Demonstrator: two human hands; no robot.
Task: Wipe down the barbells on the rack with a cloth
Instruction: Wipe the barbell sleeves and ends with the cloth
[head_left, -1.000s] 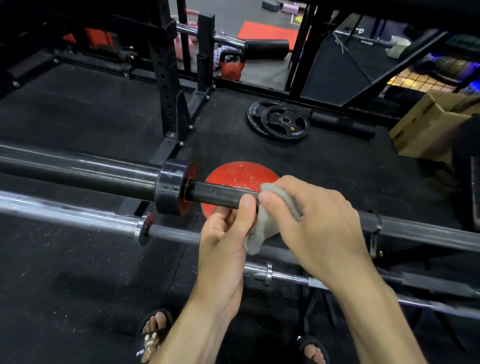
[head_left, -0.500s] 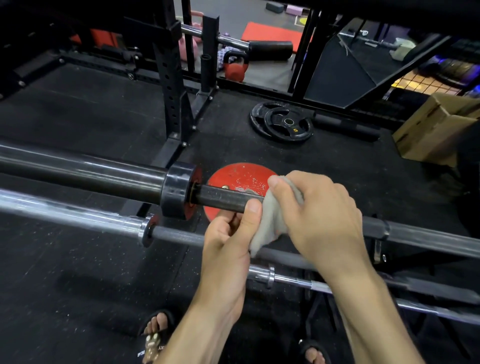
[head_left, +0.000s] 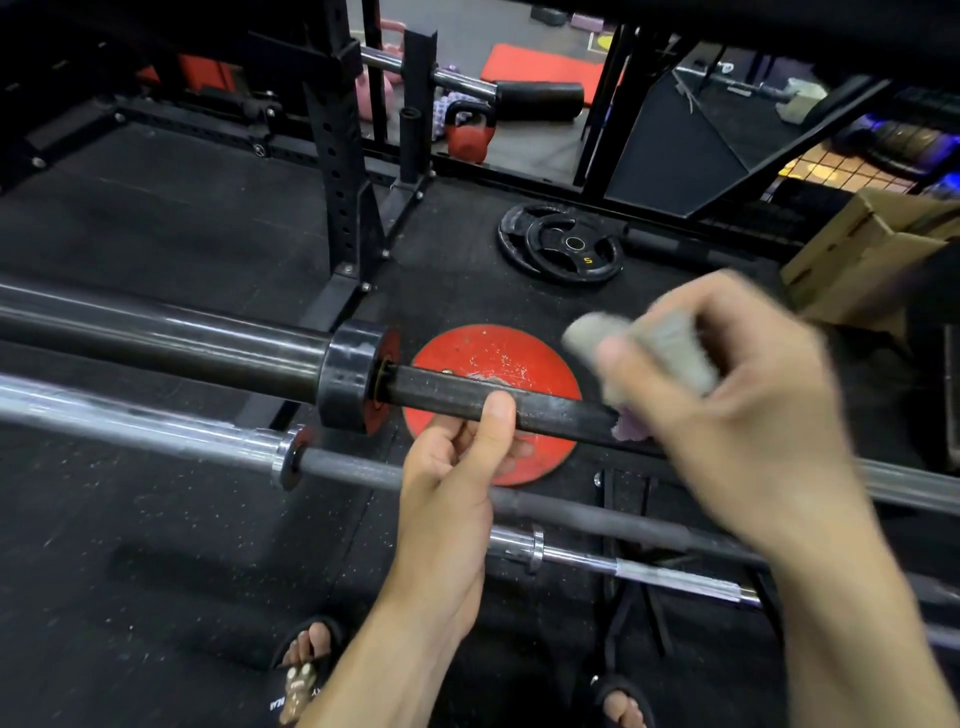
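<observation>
A black barbell (head_left: 441, 392) runs across the middle, its thick sleeve and collar at the left. My left hand (head_left: 457, 478) grips its thin knurled shaft from below, thumb on top. My right hand (head_left: 727, 415), blurred by motion, holds a grey cloth (head_left: 649, 353) wrapped over the same shaft further right. Below lies a chrome barbell (head_left: 156, 431) with a grey shaft. A third, thinner chrome bar (head_left: 597, 558) sits lowest, partly hidden by my arms.
A red plate (head_left: 467, 353) lies flat on the black rubber floor under the bars. Black plates (head_left: 566, 249) lie beyond it. A black rack upright (head_left: 337, 156), a red kettlebell (head_left: 467, 135) and a cardboard box (head_left: 872, 260) stand behind. My sandalled feet (head_left: 306, 665) are below.
My right hand has slid the cloth to the right along the black shaft, away from my left hand, baring more of the shaft. My left hand keeps its grip.
</observation>
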